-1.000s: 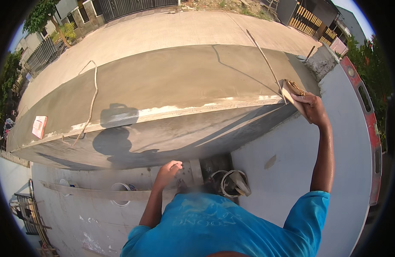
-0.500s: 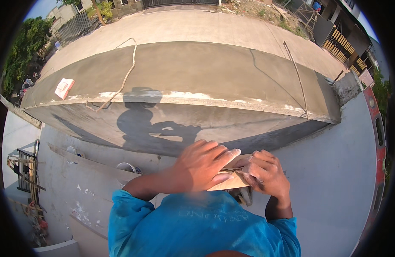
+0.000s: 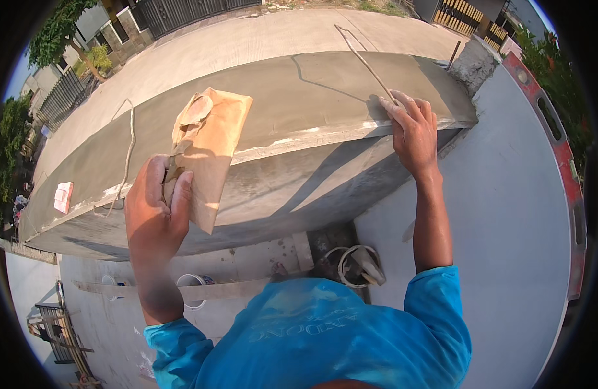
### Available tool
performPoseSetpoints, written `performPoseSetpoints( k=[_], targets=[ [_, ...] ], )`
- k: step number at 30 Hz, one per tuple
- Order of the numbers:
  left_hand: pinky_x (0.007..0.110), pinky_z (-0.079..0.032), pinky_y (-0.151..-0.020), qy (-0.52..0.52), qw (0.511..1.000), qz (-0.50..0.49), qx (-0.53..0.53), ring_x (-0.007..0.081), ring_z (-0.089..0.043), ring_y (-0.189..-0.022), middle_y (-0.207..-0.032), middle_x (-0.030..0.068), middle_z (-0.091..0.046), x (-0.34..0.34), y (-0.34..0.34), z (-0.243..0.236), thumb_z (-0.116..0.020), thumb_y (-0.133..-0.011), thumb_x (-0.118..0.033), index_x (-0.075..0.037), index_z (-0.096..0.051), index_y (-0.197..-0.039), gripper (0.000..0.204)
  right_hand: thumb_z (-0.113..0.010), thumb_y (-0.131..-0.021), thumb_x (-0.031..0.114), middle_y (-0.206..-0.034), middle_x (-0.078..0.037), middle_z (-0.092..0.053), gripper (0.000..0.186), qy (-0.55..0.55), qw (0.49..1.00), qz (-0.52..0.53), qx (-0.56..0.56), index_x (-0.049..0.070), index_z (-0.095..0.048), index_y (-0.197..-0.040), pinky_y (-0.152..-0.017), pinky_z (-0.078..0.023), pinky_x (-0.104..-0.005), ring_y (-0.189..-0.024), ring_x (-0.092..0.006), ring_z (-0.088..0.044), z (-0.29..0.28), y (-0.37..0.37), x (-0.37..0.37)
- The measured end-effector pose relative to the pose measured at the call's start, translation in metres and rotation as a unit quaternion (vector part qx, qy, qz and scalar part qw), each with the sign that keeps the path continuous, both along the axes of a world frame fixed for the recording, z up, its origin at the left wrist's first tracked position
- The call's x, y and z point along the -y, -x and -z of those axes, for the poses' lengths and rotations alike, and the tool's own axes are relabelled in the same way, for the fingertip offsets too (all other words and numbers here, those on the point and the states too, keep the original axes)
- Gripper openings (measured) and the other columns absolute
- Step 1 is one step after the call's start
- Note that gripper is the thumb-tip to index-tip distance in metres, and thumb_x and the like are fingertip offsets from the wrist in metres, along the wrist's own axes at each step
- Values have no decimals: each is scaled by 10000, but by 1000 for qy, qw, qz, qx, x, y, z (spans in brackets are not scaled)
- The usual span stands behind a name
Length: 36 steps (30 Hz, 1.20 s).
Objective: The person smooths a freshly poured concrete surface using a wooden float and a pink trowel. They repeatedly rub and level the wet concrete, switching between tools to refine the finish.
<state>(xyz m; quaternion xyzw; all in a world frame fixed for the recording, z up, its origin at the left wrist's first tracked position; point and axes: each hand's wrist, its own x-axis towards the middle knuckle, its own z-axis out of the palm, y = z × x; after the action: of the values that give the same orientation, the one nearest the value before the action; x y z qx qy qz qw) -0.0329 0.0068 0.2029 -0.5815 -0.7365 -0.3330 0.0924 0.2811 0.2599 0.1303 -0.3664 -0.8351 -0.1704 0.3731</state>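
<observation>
On the left, my left hand is closed around the grip side of a flat tan wooden float, raised in front of the plastered ledge. A rounded pale piece sticks up from its upper face, and part of the grip is hidden by my fingers. Farther right, my right hand closes its fingers on the near end of a thin bent metal rod, which slants over the ledge. Smooth grey wet-looking mortar covers the ledge top, and a pale strip runs along its near edge.
Another bent rod hooks over the ledge at left, near a small red-and-white box. Below are a white bucket, a long plank and a coiled hose. A red spirit level lies along the right wall.
My hands have moved apart. The left lifted the float up and left; the right left the float and took hold of the rod. The view has shifted right.
</observation>
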Motion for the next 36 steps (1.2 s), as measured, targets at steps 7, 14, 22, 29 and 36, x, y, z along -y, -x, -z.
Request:
performPoseSetpoints(
  k=[7,14,22,29,36],
  targets=[
    [409,-470,-877,35,996,-57,-59,398,-616,-984,-1039,236,-637,-35,25,1,-541,-966,-109,-3,-541,-1193,250,-665,-814,-12,-1013,-21,-691,410,-15,983,2,-183,122,-699,-1201,-758,-466,-342,-899,-226,-598,4,-8,-22],
    [475,-455,-939,85,992,-94,22,447,-571,-1147,-1232,245,-603,-40,18,-5,-520,-947,-14,-56,-462,-1381,440,-699,-870,140,-874,-38,-617,462,4,976,156,-153,111,-599,-1320,-734,-454,-363,-861,-227,-563,12,-31,-20],
    [504,-470,-909,165,978,-45,-116,444,-586,-1073,-1229,240,-585,-59,31,-1,-527,-867,51,-231,-352,-1524,736,-677,-920,116,-757,-14,-494,318,-92,964,111,-223,80,-650,-1235,-664,-433,-308,-709,-169,-471,12,-63,0],
    [527,-489,-864,237,964,-35,-119,462,-607,-997,-1237,246,-568,-109,59,10,-509,-818,72,-271,-235,-1569,871,-606,-956,42,-895,-70,-681,153,-27,934,245,-259,36,-709,-1069,-658,-504,-311,-739,-205,-625,60,-192,47],
    [484,-499,-932,206,968,-75,-123,435,-636,-1074,-1175,301,-644,-266,51,24,-548,-922,-266,83,-354,-1444,657,-594,-949,15,-949,-118,-727,140,-80,939,291,-163,-7,-707,-1029,-713,-567,-353,-828,-273,-709,111,-254,43]
  ],
)
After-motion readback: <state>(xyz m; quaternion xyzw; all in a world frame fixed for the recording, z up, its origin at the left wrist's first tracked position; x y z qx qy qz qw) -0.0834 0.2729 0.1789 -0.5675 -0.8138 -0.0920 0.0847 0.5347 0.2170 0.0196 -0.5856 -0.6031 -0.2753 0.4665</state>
